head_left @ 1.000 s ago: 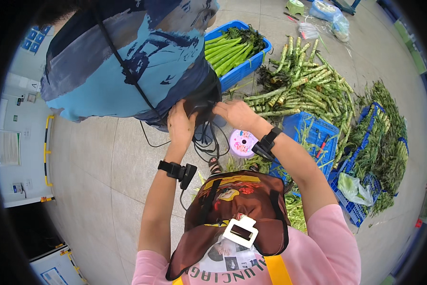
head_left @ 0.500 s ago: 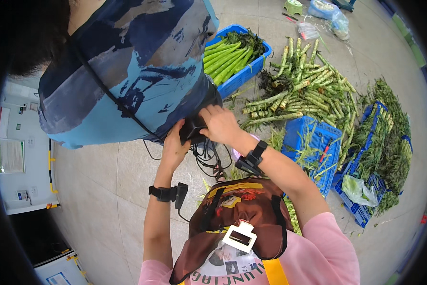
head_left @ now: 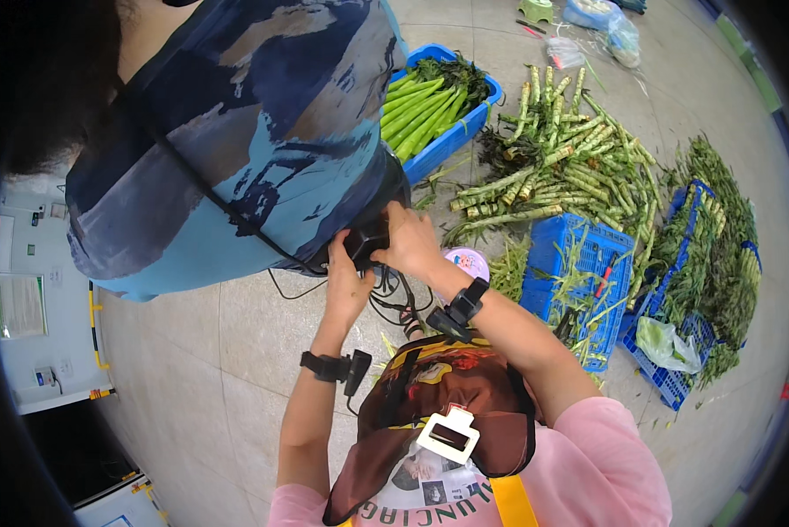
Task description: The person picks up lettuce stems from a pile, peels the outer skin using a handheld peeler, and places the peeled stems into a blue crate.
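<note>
A small black box-like device (head_left: 370,235) sits at the waist of another person, whose camouflage-patterned blue shirt (head_left: 228,149) fills the upper left. My left hand (head_left: 348,279) grips the device from its near left side, thumb and fingers pressed to it. On its right side my right hand (head_left: 409,243) has its fingers curled over the edge. Black cables (head_left: 393,299) dangle below the device, and one cord (head_left: 228,206) runs up across the shirt. What the fingertips touch behind the device is hidden.
A blue basket (head_left: 452,156) holds peeled green stems. Beyond my right arm lies a heap of cut leafy stalks (head_left: 570,162). An upturned blue crate (head_left: 579,281) with peelings, a pink round container (head_left: 467,263) and more leafy bundles (head_left: 720,263) stand on the right.
Both hands have moved slightly right while staying on the black device. The other person's back has shifted a little, and more of the pink container shows.
</note>
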`<state>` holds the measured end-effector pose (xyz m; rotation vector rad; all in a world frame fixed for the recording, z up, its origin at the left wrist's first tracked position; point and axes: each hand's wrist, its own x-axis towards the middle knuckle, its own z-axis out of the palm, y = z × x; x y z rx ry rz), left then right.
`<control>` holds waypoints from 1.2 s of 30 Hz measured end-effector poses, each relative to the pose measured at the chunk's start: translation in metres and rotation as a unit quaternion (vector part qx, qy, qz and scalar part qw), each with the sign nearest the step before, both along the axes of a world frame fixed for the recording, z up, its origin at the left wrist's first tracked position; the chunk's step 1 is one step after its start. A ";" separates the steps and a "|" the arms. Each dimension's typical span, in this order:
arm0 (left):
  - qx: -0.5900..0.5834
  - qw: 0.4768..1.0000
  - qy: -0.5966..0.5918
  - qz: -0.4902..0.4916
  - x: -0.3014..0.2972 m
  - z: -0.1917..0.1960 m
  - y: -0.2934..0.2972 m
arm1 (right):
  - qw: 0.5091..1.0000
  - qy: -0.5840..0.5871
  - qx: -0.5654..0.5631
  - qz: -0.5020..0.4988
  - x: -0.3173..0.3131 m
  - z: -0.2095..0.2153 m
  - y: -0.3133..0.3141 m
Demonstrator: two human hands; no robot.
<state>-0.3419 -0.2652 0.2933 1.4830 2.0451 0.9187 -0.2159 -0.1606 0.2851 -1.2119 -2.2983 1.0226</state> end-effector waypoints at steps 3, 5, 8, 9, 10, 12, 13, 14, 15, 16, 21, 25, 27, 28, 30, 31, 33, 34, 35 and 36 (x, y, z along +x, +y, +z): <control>0.013 1.000 0.014 0.014 0.005 -0.010 0.001 | 1.000 -0.009 0.012 0.010 -0.002 -0.001 0.000; 0.022 1.000 0.018 0.014 0.003 -0.010 0.003 | 0.999 0.015 0.028 0.015 -0.003 0.000 -0.001; 0.034 0.996 0.077 -0.007 -0.003 -0.001 0.002 | 0.993 0.063 0.074 0.064 0.004 0.003 -0.006; 0.032 0.997 0.076 -0.010 -0.005 0.004 -0.001 | 0.984 0.084 0.108 0.110 0.008 0.003 -0.007; -0.003 0.997 0.067 -0.037 -0.009 0.010 -0.006 | 0.977 0.125 0.106 0.139 0.012 0.003 -0.008; -0.060 0.994 0.055 -0.069 -0.020 0.019 -0.011 | 0.974 0.149 0.104 0.137 0.022 0.002 -0.004; -0.061 0.994 0.056 -0.071 -0.024 0.022 -0.012 | 0.971 0.155 0.084 0.161 0.027 0.000 0.000; -0.055 0.990 0.088 -0.098 -0.028 0.024 -0.013 | 0.987 0.089 0.041 0.131 0.028 -0.001 0.009; -0.049 0.984 0.122 -0.123 -0.031 0.025 -0.013 | 0.992 0.060 0.089 0.073 0.029 -0.002 0.016; -0.046 0.984 0.121 -0.119 -0.032 0.024 -0.015 | 0.987 0.065 0.118 0.088 0.025 -0.002 0.022; -0.030 0.985 0.118 -0.123 -0.035 0.020 -0.024 | 0.918 -0.269 0.222 0.188 -0.020 0.010 0.024; -0.025 0.988 0.115 -0.097 -0.041 0.022 -0.031 | 0.867 -0.433 0.026 0.246 -0.056 0.016 0.028; -0.028 0.990 0.102 -0.087 -0.046 0.024 -0.030 | 0.845 -0.456 0.022 0.279 -0.056 0.014 0.037; -0.024 0.990 0.101 -0.090 -0.047 0.025 -0.031 | 0.850 -0.439 0.039 0.291 -0.052 0.012 0.043; -0.016 0.991 0.098 -0.090 -0.049 0.025 -0.031 | 0.866 -0.414 -0.001 0.280 -0.045 0.010 0.051; -0.019 0.991 0.094 -0.092 -0.051 0.025 -0.030 | 0.881 -0.386 -0.042 0.268 -0.042 0.009 0.053; -0.019 0.992 0.088 -0.087 -0.053 0.026 -0.031 | 0.891 -0.365 -0.065 0.263 -0.038 0.011 0.051; -0.026 0.991 0.090 -0.093 -0.054 0.027 -0.031 | 0.907 -0.339 -0.061 0.242 -0.037 0.013 0.049; -0.034 0.990 0.093 -0.101 -0.055 0.029 -0.032 | 0.919 -0.316 -0.063 0.227 -0.037 0.014 0.045; -0.033 0.990 0.093 -0.097 -0.057 0.031 -0.032 | 0.923 -0.309 -0.055 0.223 -0.037 0.015 0.042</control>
